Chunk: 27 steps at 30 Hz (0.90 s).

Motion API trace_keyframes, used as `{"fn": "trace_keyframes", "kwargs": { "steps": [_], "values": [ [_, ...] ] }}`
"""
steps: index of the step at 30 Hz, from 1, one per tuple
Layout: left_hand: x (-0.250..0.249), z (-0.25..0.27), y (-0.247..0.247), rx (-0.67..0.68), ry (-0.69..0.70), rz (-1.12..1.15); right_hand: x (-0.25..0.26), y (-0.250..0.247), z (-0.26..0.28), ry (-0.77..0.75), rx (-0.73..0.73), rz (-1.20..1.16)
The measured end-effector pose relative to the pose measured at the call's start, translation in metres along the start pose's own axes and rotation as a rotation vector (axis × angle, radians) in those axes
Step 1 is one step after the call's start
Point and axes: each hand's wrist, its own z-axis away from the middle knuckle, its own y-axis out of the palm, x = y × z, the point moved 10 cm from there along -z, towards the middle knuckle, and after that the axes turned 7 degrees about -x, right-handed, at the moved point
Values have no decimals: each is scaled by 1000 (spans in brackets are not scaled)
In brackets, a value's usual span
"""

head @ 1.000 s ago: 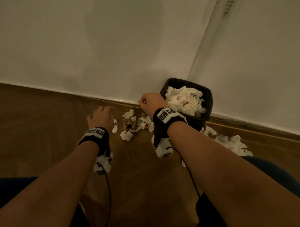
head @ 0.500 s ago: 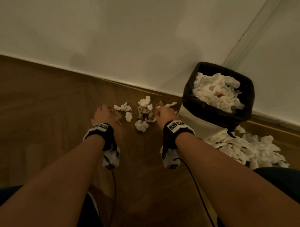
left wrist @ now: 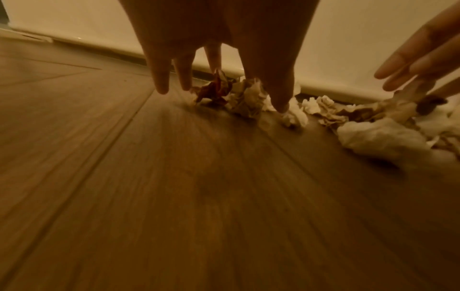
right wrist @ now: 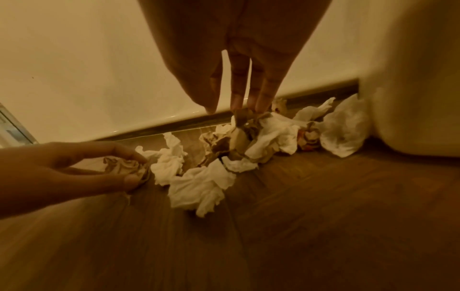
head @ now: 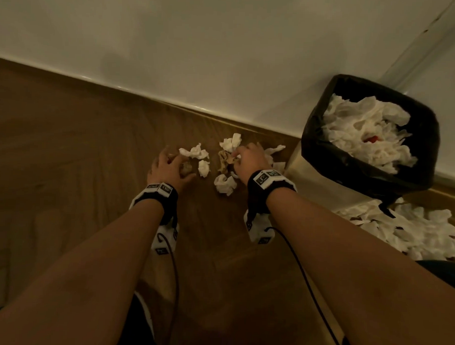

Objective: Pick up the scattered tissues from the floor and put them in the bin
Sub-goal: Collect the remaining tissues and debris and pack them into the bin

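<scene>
Several crumpled white and brown-stained tissues (head: 224, 184) lie on the wooden floor by the skirting. My left hand (head: 181, 165) is down at the left end of the cluster, its thumb and fingers curled round a brownish crumpled tissue (right wrist: 124, 167). My right hand (head: 234, 157) reaches into the middle of the cluster. In the right wrist view its fingertips (right wrist: 236, 106) pinch the top of a brown-stained tissue (right wrist: 241, 126). The bin (head: 312, 139), lined with a black bag, stands to the right against the wall, heaped with white tissues.
A large pile of white tissues (head: 420, 230) lies on the floor right of the bin. The white wall and skirting (head: 146, 92) run close behind the cluster. Bare wooden floor (head: 67, 153) stretches left and toward me. Cables hang from both wrist cameras.
My right hand has come down from beside the bin to the tissues on the floor. My left hand has closed round a brown tissue. The view has swung left, putting the bin further right.
</scene>
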Motion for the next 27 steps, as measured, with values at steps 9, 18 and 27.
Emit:
{"fn": "trace_keyframes", "kwargs": {
  "steps": [9, 18, 27],
  "values": [
    [2, -3, 2, -56, -25, 109, 20, 12, -15, -115, -62, 161],
    [8, 4, 17, -38, -83, 185, 23, 61, -13, -233, 162, 382],
    [0, 6, 6, -12, -92, 115, 28, 35, -10, -189, 88, 153]
  ]
}}
